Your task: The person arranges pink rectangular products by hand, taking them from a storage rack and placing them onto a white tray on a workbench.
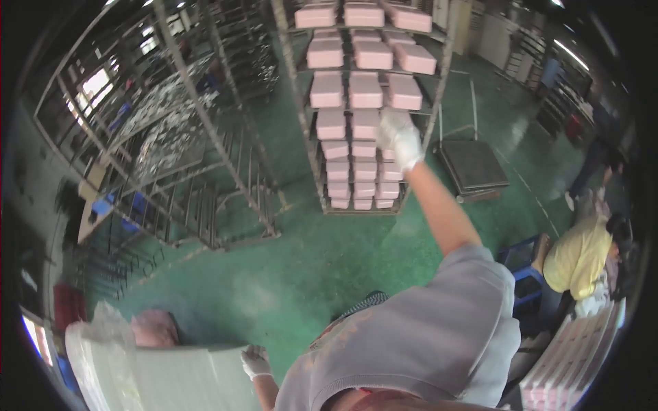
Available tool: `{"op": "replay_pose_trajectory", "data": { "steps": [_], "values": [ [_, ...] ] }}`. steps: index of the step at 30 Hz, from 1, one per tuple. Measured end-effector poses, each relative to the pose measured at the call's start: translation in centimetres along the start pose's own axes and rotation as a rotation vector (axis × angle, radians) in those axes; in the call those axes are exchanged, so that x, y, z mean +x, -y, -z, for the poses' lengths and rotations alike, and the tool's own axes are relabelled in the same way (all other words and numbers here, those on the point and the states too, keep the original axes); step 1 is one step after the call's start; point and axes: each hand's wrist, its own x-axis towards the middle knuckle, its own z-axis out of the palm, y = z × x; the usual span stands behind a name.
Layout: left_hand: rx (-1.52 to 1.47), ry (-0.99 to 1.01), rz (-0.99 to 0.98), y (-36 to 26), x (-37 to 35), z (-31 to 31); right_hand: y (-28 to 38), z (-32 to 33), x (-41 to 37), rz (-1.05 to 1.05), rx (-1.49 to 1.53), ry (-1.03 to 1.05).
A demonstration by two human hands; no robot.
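My right hand, in a white glove, reaches forward to the right column of a tall metal rack. It is at a middle shelf, beside a pink block-shaped piece, and covers the spot to that piece's right. Its fingers are blurred and partly hidden, so whether it grips a piece cannot be made out. Similar pink pieces fill the shelves in three columns. Low on the left, my left hand, also gloved, is beside the end of a pale stack of sheets, fingers loosely apart, nothing seen in them.
An open-frame metal rack stands to the left. Right of the loaded rack is a dark flat platform with an upright frame. A person in yellow bends by blue stools; layered white-and-pink sheets lie nearer, at lower right.
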Motion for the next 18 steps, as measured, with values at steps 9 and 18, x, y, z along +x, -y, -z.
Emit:
{"op": "replay_pose_trajectory", "data": {
  "steps": [9,18],
  "values": [
    [0.237,0.588,-0.157,-5.8,-5.7,-28.0,35.2,5.6,-1.1,0.27,2.599,-0.036],
    [0.329,0.556,-0.225,1.0,-10.2,-38.5,42.7,7.4,13.6,0.273,1.097,-0.009]
  ]
}}
